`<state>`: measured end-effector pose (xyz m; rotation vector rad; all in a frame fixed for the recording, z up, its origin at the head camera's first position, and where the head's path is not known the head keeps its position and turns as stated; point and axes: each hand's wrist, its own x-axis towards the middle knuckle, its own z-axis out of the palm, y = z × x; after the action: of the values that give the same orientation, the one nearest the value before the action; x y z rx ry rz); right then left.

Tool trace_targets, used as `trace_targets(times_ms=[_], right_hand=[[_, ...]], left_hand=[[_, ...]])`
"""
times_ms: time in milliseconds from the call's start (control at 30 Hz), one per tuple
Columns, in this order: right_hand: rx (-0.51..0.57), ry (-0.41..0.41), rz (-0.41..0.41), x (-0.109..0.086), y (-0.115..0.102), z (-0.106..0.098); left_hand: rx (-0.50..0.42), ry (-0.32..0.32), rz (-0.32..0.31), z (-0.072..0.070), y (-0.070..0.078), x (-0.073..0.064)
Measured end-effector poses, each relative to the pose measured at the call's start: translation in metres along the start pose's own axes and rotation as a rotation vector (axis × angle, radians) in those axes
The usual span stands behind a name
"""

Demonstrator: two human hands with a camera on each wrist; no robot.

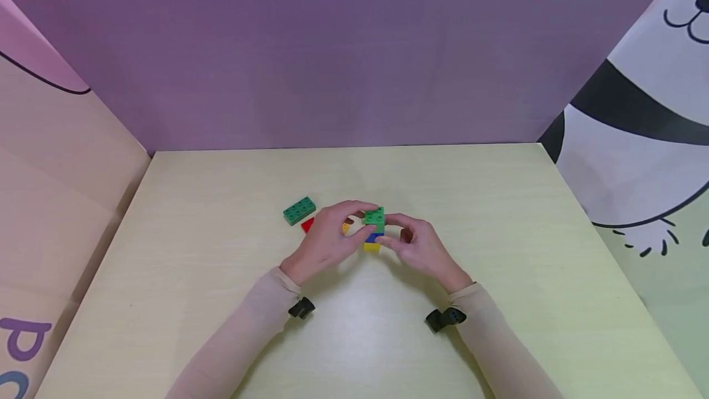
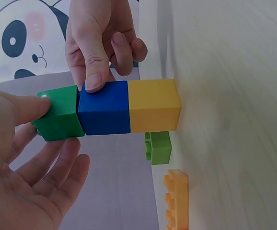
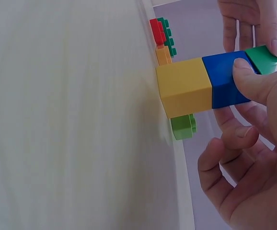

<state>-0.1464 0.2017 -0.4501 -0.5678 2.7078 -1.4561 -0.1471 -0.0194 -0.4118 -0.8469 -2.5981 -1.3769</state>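
Observation:
A short tower of toy building blocks stands on the table, with a yellow block (image 2: 154, 105) at the bottom, a blue block (image 2: 104, 108) above it and a green block (image 2: 59, 114) on top. My left hand (image 1: 324, 242) pinches the green block between thumb and fingers. On the blue block, my right hand (image 1: 418, 245) has its thumb (image 3: 244, 72) on the near face, with fingers around the other side. In the left wrist view a thin dark gap runs between green and blue.
A dark green brick (image 1: 300, 210) and a red brick (image 1: 307, 225) lie left of the tower, partly behind my left hand. An orange brick (image 2: 179, 199) and a light green block (image 2: 158, 147) sit close behind the tower. A purple wall (image 1: 343, 54) rises beyond the table.

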Motion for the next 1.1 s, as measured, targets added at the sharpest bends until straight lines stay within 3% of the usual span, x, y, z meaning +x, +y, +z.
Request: trace_targets(times_ms=[400, 700, 933, 1100], right_hand=[[0.000, 0.003, 0.019, 0.001, -0.001, -0.002], [0.005, -0.004, 0.016, -0.001, 0.000, 0.001], [-0.024, -0.042, 0.048, -0.001, -0.007, -0.006], [-0.089, -0.096, 0.022, 0.002, -0.019, -0.016]], left_hand=[[0.055, -0.060, 0.026, -0.003, 0.006, 0.006], [0.034, -0.078, -0.017, -0.007, 0.001, 0.005], [0.064, -0.085, 0.011, -0.007, 0.001, 0.007], [0.096, -0.083, 0.027, -0.008, 0.000, 0.007]])
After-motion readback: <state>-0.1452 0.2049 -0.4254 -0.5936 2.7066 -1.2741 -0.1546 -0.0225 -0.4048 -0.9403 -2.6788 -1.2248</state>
